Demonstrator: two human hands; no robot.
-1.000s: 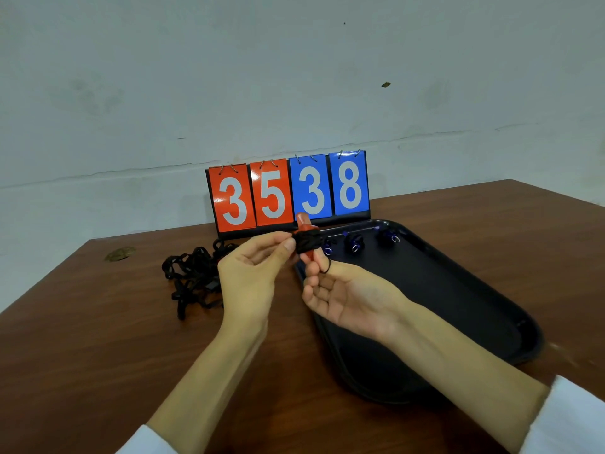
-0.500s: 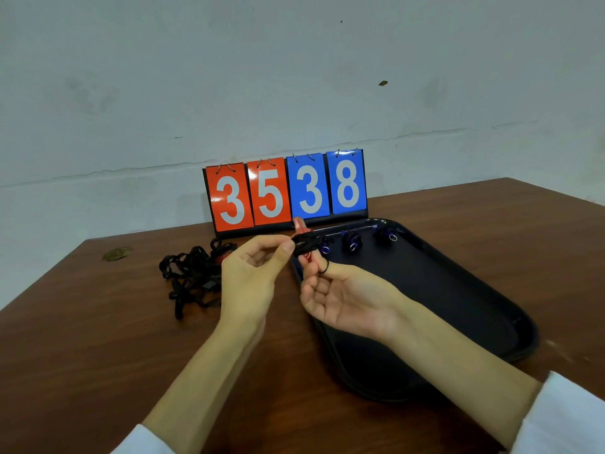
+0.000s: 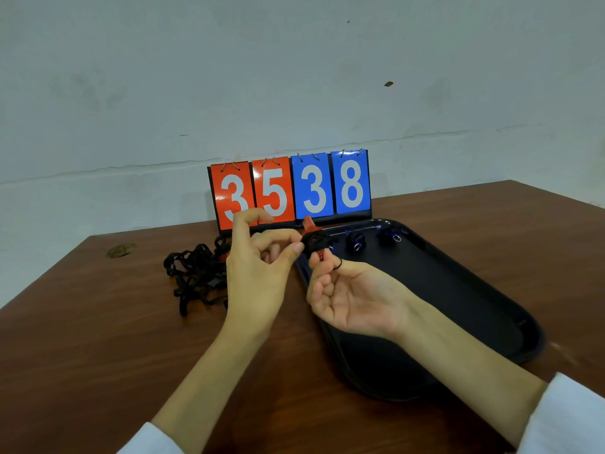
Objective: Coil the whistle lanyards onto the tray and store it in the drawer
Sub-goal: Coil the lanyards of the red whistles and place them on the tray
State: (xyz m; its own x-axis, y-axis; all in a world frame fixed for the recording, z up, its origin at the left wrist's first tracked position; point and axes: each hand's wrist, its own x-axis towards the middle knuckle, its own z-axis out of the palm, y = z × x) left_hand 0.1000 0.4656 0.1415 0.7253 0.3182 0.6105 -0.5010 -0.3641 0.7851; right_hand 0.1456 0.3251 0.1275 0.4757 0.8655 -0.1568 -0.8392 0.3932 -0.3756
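A red whistle (image 3: 309,224) wrapped in its black lanyard (image 3: 317,242) is held above the near-left corner of the black tray (image 3: 458,290). My right hand (image 3: 353,296), palm up, pinches the whistle from below, and a small lanyard loop hangs over one finger. My left hand (image 3: 258,273) pinches the coiled lanyard from the left, with its index finger raised. Two coiled blue whistles (image 3: 356,241) (image 3: 389,235) lie at the tray's far end. A tangled pile of black lanyards (image 3: 196,273) lies on the table to the left.
A flip scoreboard (image 3: 289,190) reading 35 and 38 stands behind the tray by the wall. The brown wooden table (image 3: 98,355) carries a small flat brownish object (image 3: 121,250) at its far left. No drawer is in view.
My left hand's index finger has lifted off the coil while its other fingers keep pinching the lanyard. The whistle and right hand stay about where they were.
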